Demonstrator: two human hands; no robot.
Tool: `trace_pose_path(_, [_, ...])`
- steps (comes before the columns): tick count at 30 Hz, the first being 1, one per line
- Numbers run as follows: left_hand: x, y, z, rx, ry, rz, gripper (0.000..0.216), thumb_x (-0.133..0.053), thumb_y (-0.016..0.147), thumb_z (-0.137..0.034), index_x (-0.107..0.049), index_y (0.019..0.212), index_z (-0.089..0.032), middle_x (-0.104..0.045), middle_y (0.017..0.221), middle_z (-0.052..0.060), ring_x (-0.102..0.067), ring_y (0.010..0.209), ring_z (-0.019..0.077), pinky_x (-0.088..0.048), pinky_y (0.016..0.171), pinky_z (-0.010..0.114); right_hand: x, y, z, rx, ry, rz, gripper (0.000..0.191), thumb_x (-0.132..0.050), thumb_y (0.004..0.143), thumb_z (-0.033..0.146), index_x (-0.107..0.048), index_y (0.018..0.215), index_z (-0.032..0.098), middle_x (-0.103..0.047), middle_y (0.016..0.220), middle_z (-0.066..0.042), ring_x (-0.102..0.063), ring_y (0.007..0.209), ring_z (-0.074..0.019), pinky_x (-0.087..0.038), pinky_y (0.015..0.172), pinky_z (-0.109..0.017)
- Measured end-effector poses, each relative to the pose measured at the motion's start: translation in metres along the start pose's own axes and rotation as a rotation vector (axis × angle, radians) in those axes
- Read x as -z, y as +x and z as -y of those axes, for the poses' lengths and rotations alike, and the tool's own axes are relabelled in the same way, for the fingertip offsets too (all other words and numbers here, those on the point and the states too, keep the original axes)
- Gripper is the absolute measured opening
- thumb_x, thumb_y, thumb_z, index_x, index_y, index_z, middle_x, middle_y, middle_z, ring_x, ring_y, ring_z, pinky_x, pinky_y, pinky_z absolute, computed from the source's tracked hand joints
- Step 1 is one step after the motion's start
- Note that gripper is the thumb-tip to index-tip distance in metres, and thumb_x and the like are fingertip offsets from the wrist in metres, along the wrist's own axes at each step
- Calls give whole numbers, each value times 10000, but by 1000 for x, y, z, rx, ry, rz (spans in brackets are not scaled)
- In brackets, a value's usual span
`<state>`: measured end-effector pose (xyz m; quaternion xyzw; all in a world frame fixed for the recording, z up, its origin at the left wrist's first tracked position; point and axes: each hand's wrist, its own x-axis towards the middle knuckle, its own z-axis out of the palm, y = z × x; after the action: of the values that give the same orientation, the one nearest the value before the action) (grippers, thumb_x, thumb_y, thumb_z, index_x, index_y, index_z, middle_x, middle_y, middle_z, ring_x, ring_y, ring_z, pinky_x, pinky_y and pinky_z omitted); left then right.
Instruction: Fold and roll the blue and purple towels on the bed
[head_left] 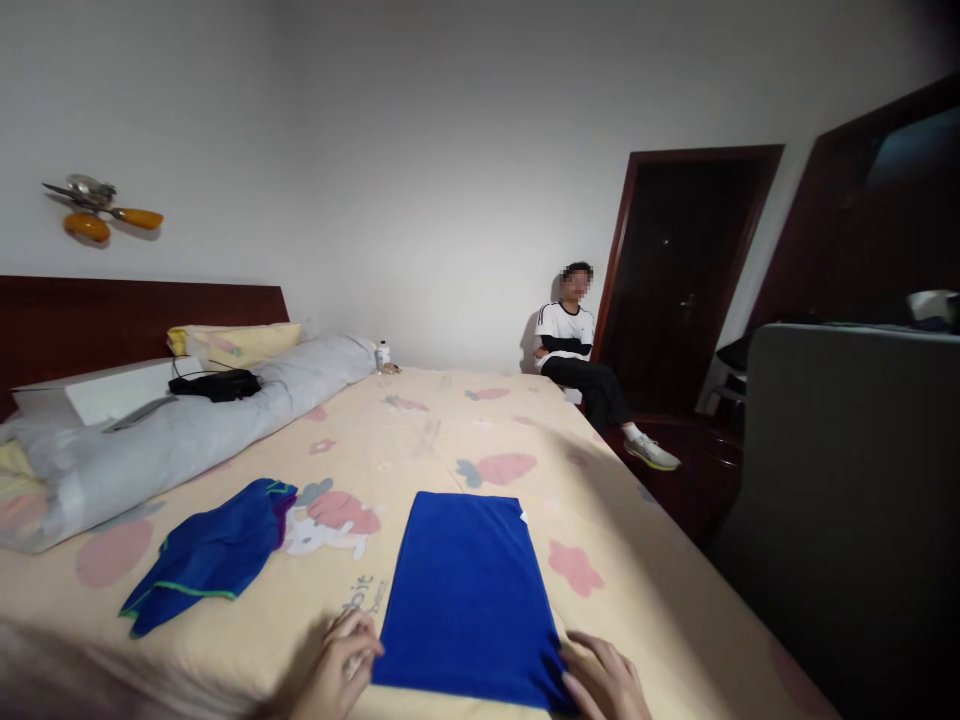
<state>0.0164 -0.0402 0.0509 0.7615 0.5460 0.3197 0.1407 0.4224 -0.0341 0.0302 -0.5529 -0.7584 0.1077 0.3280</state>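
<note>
A blue cloth, folded into a neat rectangle, lies flat on the bed in front of me. A small white tag shows at its far right corner. My left hand is at the near left edge, its fingers curled and their tips at the cloth's border. At the near right corner, my right hand pinches the fabric, which wrinkles darkly by the fingertips. Farther left rests a second blue cloth with green edging and a purple part, loosely crumpled and apart from both hands.
The bed's patterned sheet spreads beneath everything. At left are a rolled grey quilt, a white box and a black bag. A bottle stands by the wall. A person sits at the far right edge, arms folded.
</note>
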Motion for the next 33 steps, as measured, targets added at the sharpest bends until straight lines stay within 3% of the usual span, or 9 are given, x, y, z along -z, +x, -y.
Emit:
trace_pose_path(3, [-30,33,-48,79,79,-24,481,-403,781,-144,-700,1137,-275,-685,1200,64,-606,1131,237,-466,1010,400,-34,32,34,45,-45,-10,443,-411,916,435,-593,1292,287,-589,1358,-89,-555,1238,-275,-462,1034,-460])
trace_pose_path(5, [-61,53,-70,67,189,27,588,-376,803,-128,-543,1360,-218,-510,1450,74,-459,1335,239,-392,1100,421,-62,50,59,70,-93,23,484,-369,931,345,-484,1392,254,-483,1457,-87,-456,1340,-261,-416,1083,-456])
trace_pose_path(9, [-104,60,-66,112,364,159,561,-311,941,-301,-328,1488,-177,-290,1558,95,-278,1437,272,-313,1146,507,-100,59,73,53,-165,115,530,-391,939,439,-382,1446,282,-357,1522,-63,-333,1405,-270,-360,1124,-492])
trace_pose_path(13, [-91,30,-28,113,401,237,578,-284,964,-477,-217,1507,-292,-207,1580,14,-233,1452,256,-258,1170,527,-93,34,28,-18,-229,108,616,-417,895,593,-361,1445,320,-341,1526,-47,-330,1400,-290,-349,1125,-537])
trace_pose_path(18, [-59,6,-7,153,410,335,561,-317,960,-443,-179,1496,-345,-173,1580,-22,-203,1460,250,-178,1179,573,-64,15,-18,-49,-274,164,634,-413,884,621,-347,1445,333,-335,1522,-44,-331,1394,-307,-324,1125,-577])
trace_pose_path(21, [-63,20,-18,169,447,266,573,-319,961,-435,-159,1499,-317,-193,1575,5,-217,1455,269,-208,1164,585,-62,31,-4,-66,-270,146,638,-389,894,623,-353,1448,308,-324,1523,-59,-322,1399,-304,-332,1127,-564])
trace_pose_path(26, [-101,62,-41,126,478,79,553,-240,971,-287,-122,1508,-231,-175,1580,22,-211,1460,226,-253,1170,504,-88,73,46,-12,-227,161,649,-273,929,623,-284,1475,273,-250,1554,-31,-228,1441,-248,-265,1178,-501])
trace_pose_path(29, [-115,69,-31,207,473,139,547,-264,968,-365,-229,1496,-229,-216,1568,29,-246,1448,255,-262,1161,525,-109,76,48,-20,-215,225,656,-292,913,649,-319,1461,291,-269,1544,-26,-258,1433,-265,-273,1172,-518])
trace_pose_path(33, [-112,65,-13,197,431,233,558,-305,955,-440,-266,1487,-278,-219,1565,0,-246,1447,248,-248,1170,515,-118,75,33,-63,-189,245,698,-285,890,692,-390,1438,273,-308,1534,-34,-284,1426,-279,-280,1169,-516])
